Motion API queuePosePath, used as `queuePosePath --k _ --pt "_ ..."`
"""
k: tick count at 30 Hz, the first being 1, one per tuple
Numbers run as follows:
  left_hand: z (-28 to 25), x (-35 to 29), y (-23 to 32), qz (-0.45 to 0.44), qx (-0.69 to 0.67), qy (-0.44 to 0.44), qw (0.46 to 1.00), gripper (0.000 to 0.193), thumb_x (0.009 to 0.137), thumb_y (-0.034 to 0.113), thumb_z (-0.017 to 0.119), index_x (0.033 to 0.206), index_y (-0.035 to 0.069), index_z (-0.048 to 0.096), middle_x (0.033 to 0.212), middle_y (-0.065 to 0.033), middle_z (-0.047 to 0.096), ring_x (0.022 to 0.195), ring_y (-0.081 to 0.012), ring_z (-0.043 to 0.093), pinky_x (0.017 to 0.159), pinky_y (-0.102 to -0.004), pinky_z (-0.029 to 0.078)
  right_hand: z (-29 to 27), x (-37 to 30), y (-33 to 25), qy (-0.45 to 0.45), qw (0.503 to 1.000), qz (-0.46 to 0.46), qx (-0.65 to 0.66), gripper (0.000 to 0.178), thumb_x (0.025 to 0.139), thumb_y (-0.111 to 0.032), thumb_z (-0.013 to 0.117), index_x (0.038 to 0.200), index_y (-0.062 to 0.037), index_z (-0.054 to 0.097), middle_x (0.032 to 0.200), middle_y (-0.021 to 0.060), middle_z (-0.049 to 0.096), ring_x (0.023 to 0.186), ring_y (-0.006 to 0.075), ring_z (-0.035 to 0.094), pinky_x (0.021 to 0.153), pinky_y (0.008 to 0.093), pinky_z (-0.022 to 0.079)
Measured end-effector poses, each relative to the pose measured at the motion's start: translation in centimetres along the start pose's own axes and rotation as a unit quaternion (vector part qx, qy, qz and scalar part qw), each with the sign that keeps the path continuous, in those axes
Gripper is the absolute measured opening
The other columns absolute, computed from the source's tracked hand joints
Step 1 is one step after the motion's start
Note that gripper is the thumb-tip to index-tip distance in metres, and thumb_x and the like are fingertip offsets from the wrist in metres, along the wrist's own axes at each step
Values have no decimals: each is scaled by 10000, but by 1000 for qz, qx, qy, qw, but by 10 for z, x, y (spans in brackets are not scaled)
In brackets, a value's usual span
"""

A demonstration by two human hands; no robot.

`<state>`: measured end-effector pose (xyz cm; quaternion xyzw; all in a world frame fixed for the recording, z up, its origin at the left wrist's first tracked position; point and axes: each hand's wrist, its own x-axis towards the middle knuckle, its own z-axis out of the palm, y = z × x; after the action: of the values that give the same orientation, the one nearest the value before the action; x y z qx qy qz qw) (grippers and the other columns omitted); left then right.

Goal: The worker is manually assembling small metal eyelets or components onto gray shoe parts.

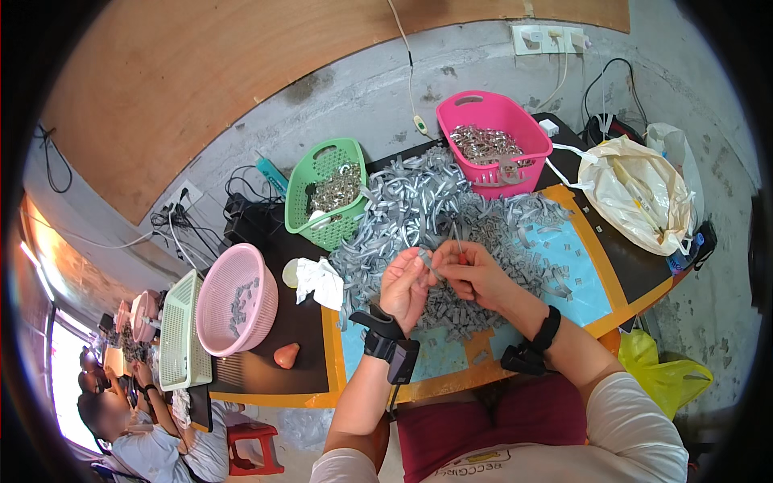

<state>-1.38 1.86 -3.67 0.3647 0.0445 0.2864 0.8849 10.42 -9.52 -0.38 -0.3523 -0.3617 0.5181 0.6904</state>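
Note:
My left hand [403, 288] is closed in a pinch on a short grey strap [426, 258]. My right hand [477, 275] meets it at the fingertips, curled around a small red-handled tool [462, 258] whose thin metal shaft points away from me. Whether the right fingertips also grip the strap is hard to make out. Beyond both hands spreads a heap of loose grey straps [411, 189]. Smaller grey pieces [459, 314] lie beneath and around my hands on a blue work surface [584, 302] edged with orange tape.
Metal fittings fill a green basket [299, 193] and a bright pink basket [503, 109] at the back. On the left are a light pink basket [266, 302], a white cloth [320, 280] and a reddish fruit-like object [286, 356]. A plastic bag [624, 181] stands right. Another person [157, 443] sits far left.

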Motion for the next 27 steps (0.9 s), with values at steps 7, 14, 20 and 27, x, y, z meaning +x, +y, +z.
queuePosePath --k 7,14,20,27 --pt "-1 0 -2 8 1 3 1000 124 842 56 543 961 46 574 906 -84 607 706 -112 540 570 -201 399 -1 2 3 44 998 11 42 99 810 -118 598 851 -28 589 578 -24 525 372 13 343 315 169 234" --pt "14 -1 -1 57 140 36 988 105 813 8 569 915 7 593 818 -72 627 646 -100 552 566 -191 394 -3 2 1 106 994 -6 16 130 809 -132 603 835 -6 578 679 62 623 364 18 348 312 169 234" --pt "16 -2 -7 120 214 57 968 126 801 -37 561 917 1 593 834 -70 626 729 -98 575 614 -198 425 -3 3 4 135 989 -26 -45 129 797 -107 605 816 12 561 651 88 609 368 16 358 313 175 225" --pt "22 -5 -7 154 332 63 929 114 789 -38 576 898 -8 594 866 -85 619 756 -121 581 700 -227 461 -1 2 3 146 989 -16 -37 145 791 -114 613 803 16 551 633 87 597 370 15 356 313 174 217"
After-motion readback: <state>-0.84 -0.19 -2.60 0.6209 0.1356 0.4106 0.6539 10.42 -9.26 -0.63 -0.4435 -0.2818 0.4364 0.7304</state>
